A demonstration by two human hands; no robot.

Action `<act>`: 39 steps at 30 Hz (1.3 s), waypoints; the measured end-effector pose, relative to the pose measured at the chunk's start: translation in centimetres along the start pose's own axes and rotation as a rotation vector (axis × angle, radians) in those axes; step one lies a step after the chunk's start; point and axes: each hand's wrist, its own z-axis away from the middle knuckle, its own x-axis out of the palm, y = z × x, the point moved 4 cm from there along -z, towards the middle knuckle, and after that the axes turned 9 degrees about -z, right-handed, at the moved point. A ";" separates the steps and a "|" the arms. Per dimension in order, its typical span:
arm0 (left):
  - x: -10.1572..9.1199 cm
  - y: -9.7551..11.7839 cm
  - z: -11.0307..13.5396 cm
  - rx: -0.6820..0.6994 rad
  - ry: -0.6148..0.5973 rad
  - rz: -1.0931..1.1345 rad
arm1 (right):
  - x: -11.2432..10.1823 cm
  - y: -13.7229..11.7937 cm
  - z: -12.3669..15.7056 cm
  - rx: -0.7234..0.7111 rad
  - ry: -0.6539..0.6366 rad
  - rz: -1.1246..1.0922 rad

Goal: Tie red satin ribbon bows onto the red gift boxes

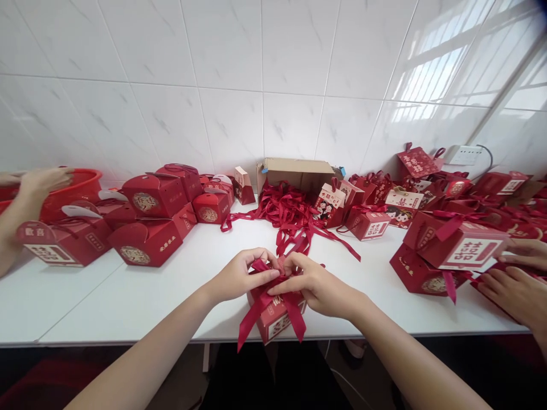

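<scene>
The gift box (273,322) stands on the table (141,296), straight in front of the carton (294,171) and well apart from it, at the near edge. This position likely places the box top within reach of both hands.

The left hand (239,276) and right hand (318,287) meet over the box top. The fingertips of each are pinched together on the ribbon (296,319), apparently to hold the crossing tight. Two tails hang loose down the box front.

The ribbon pile (290,216) lies just before the carton. Left of the carton, a co-worker's hand (40,182) rests on a basin (83,182). Right of the carton, another co-worker's hands (513,290) lie flat with fingers spread.
</scene>
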 end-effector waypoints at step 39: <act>1.4 0.6 0.3 -0.219 0.211 0.074 | -0.1 2.2 0.6 0.311 0.633 -0.403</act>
